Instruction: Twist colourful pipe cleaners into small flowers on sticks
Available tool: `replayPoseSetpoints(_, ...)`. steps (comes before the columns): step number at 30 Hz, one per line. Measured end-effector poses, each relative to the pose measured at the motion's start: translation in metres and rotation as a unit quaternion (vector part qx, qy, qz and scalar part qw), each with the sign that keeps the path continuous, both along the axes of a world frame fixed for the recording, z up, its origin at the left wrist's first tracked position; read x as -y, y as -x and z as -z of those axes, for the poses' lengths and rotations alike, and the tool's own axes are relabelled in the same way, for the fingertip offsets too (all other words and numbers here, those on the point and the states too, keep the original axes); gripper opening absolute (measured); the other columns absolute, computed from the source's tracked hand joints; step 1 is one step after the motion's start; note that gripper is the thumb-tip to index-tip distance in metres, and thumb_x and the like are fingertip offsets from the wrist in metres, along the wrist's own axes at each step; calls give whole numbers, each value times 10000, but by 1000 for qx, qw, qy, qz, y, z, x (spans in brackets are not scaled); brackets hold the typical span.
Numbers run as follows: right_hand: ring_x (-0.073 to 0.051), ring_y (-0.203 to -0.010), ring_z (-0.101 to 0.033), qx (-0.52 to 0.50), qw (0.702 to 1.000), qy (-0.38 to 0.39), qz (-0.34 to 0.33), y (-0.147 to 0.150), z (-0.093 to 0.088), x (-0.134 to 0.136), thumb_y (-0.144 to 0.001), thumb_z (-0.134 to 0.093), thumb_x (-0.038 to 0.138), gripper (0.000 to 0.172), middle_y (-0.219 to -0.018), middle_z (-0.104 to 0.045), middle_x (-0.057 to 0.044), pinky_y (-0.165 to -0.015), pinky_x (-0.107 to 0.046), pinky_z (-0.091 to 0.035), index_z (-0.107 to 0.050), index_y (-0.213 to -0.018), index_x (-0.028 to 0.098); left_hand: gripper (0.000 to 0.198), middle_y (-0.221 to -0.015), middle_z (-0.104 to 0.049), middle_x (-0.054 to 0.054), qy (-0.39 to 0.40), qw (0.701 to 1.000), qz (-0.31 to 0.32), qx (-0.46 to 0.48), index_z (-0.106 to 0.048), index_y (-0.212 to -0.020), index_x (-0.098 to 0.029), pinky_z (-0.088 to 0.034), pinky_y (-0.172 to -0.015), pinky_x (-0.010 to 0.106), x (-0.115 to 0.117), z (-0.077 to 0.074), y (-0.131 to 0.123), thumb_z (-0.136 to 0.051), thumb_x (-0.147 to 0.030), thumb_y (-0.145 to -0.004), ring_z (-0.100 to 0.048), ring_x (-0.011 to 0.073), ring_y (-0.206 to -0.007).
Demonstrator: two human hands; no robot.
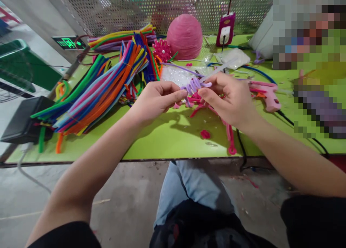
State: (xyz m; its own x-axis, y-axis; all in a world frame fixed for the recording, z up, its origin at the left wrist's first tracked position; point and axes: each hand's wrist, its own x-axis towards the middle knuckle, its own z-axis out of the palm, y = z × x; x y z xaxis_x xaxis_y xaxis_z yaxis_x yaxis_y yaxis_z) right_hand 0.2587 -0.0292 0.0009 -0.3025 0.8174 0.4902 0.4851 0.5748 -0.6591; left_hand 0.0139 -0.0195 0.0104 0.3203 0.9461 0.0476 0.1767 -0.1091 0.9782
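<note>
The ball [184,37] is pink, ringed with fine lines. In front of the ball, the coiled stem [192,86] is lilac. Just left of the ball, a flower [162,48] is deeper pink with a pearly white centre. Farther left of the ball, a bundle of fuzzy stems [105,91] runs in stripes of green, blue, pink, pale blue, orange and yellow. Right of the ball, the socket block [225,26] is magenta with a white face, and the glue gun [270,96] pale pink. Beneath the ball, the surface [162,143] is lime green. Behind the ball, the panel [140,10] is silvery grey, patterned with holes.
</note>
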Motion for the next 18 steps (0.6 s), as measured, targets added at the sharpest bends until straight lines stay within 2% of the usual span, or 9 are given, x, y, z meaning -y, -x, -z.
replayPoseSetpoints(2, -173, -646, -628, -66, 997, 40, -17, 8, 4, 2, -1123, -609, 755, 590, -736, -717, -15, -649, -346, -465, -712, -849, 242, 391, -553, -505, -55, -19, 1000, 2, -2, -718, -758, -185, -225, -493, 252, 1, 1, -1, -944, -489, -855, -366, 62, -496)
replayPoseSetpoints(4, -162, -643, -615, -87, 996, 16, -7, 10, 6, 1, -1159, -598, 681, 614, -699, -691, -14, -672, -346, -462, -666, -741, 237, 396, -574, -537, -46, -26, 1000, 3, 1, -713, -761, -186, -233, -489, 252, 1, 1, -1, -937, -493, -872, -374, 61, -494)
replayPoseSetpoints(6, -158, -634, -603, -111, 994, 13, 15, 8, 7, -4, -1149, -661, 585, 549, -689, -683, -13, -671, -341, -467, -684, -725, 237, 416, -604, -575, -37, -32, 999, 8, 6, -716, -778, -189, -247, -485, 252, 1, 1, 1, -938, -526, -876, -384, 60, -493)
replayPoseSetpoints(9, -162, -618, -624, -224, 965, 135, -12, -2, 4, -19, -1082, -724, 498, 364, -730, -719, -20, -608, -322, -492, -762, -836, 232, 493, -623, -607, -21, -60, 998, 17, -8, -721, -781, -194, -300, -501, 256, 0, -2, 4, -940, -629, -857, -424, 72, -510)
replayPoseSetpoints(12, -166, -599, -634, -293, 911, 271, -106, -15, -4, -33, -1051, -704, 525, 315, -814, -754, -25, -546, -316, -494, -779, -1006, 222, 530, -652, -657, 9, -99, 993, 24, -65, -748, -772, -194, -363, -546, 272, 0, -5, 6, -931, -686, -840, -510, 105, -570)
replayPoseSetpoints(13, -167, -603, -640, -279, 901, 303, -137, -18, -7, -36, -1041, -710, 552, 337, -852, -766, -27, -535, -315, -492, -780, -1051, 223, 515, -674, -681, 18, -116, 989, 27, -84, -764, -776, -197, -377, -562, 277, 1, -6, 6, -929, -680, -841, -536, 117, -597)
replayPoseSetpoints(15, -180, -697, -709, -198, 901, 337, -190, -24, -13, -39, -1020, -757, 584, 373, -981, -812, -45, -581, -318, -547, -794, -1125, 228, 421, -714, -723, 26, -156, 980, 36, -119, -801, -795, -212, -391, -590, 283, 2, -5, 7, -913, -611, -869, -565, 132, -637)
replayPoseSetpoints(18, -212, -886, -795, -33, 918, 302, -255, -29, -15, -37, -967, -849, 604, 419, -1109, -854, -68, -743, -336, -638, -828, -1159, 231, 222, -724, -752, 19, -207, 961, 58, -173, -848, -840, -245, -397, -625, 285, 4, -3, 9, -860, -455, -911, -566, 130, -639)
